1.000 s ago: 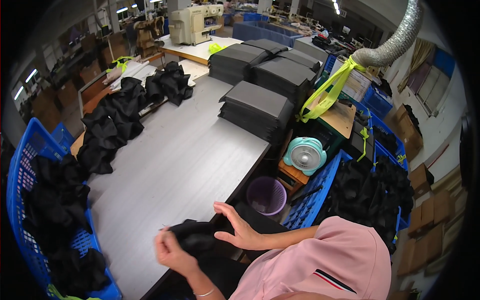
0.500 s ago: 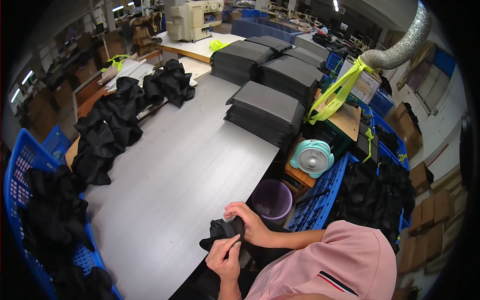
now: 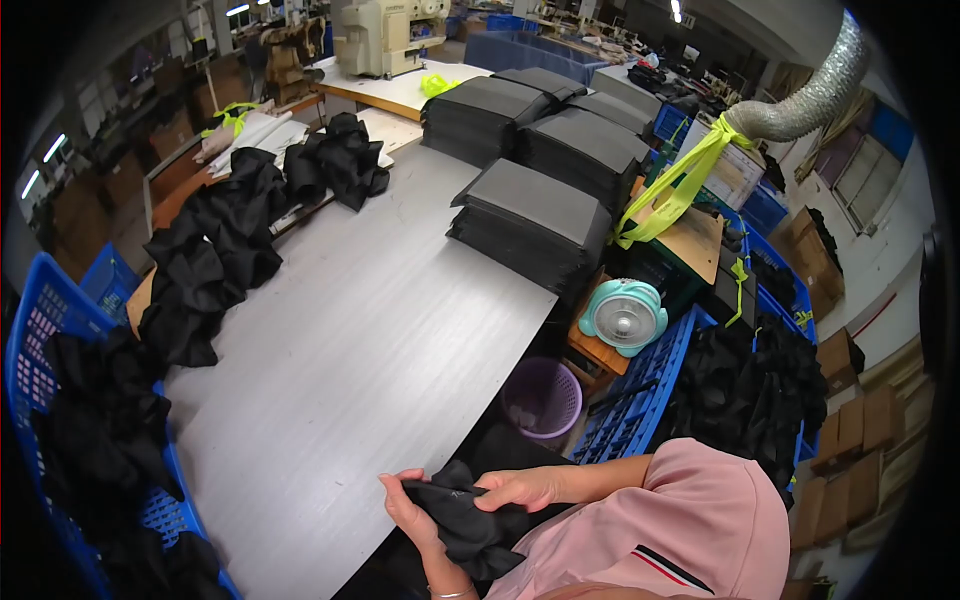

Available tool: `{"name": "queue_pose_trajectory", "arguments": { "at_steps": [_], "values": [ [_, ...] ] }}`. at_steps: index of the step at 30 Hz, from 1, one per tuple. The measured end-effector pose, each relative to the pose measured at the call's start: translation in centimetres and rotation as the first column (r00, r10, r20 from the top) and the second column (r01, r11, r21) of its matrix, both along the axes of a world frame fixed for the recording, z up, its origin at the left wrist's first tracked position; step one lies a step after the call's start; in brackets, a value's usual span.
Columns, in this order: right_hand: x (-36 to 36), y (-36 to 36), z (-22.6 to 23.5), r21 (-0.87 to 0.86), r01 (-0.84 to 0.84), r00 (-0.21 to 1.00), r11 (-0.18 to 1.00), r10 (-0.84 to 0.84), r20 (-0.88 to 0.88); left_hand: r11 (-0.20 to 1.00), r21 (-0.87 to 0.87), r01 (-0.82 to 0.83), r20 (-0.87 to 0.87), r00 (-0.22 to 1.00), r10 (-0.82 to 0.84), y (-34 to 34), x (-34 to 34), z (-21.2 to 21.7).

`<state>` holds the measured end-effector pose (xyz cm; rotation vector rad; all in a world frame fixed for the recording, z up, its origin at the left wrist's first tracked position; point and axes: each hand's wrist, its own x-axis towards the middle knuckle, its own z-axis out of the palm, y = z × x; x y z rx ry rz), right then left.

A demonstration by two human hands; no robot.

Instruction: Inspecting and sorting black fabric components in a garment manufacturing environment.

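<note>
A crumpled black fabric piece (image 3: 468, 528) is held between my two hands at the table's near edge, close to my body. My right hand (image 3: 522, 487) grips its upper right part, thumb on top. My left hand (image 3: 408, 512) holds the fabric's left side, with fingertips pointing up and away; part of its grip is hidden by the cloth. A small pale mark shows on the fabric between the hands.
The grey table (image 3: 330, 400) stretches ahead. Stacked black sheets (image 3: 535, 215) stand at its far right, loose black fabric pieces (image 3: 210, 260) along its left. A blue basket (image 3: 60, 300) is at left; a purple bin (image 3: 542, 400) and turquoise fan (image 3: 625, 315) are at right.
Both hands have come lower and nearer my body; the left has shifted left and the right turned to a thumb-on-top grip. More of the fabric now shows, spread between them.
</note>
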<state>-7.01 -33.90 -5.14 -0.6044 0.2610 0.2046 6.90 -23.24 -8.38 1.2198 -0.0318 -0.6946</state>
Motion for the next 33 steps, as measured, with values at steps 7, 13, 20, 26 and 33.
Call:
{"name": "queue_pose_trajectory", "arguments": {
  "at_steps": [7,13,20,26,33],
  "values": [
    [0.4,-2.4,3.2,-0.64,0.002,0.998,0.769,0.036,0.047,0.795,-0.599,0.096,-0.614,0.582,-0.533,3.0,-3.9,-0.7],
    [1.3,0.2,-1.3,-0.943,0.297,0.954,0.147,-0.075,0.289,0.836,-0.494,0.237,-0.434,0.766,-0.474,7.5,-7.7,-5.0],
    [-1.7,4.7,-9.4,-0.647,0.521,0.846,0.557,-0.24,0.476,0.81,-0.314,0.496,0.015,0.855,-0.518,8.8,-8.1,-3.2],
    [-5.0,0.4,5.0,-0.438,0.121,0.963,0.891,0.002,0.27,0.78,-0.071,0.622,0.38,0.74,-0.555,9.9,-8.7,-0.9],
    [-8.7,3.2,8.6,-0.572,0.052,0.976,0.819,0.078,0.201,0.742,0.226,0.631,0.688,0.436,-0.581,11.4,-11.6,2.4]
  ]
}}
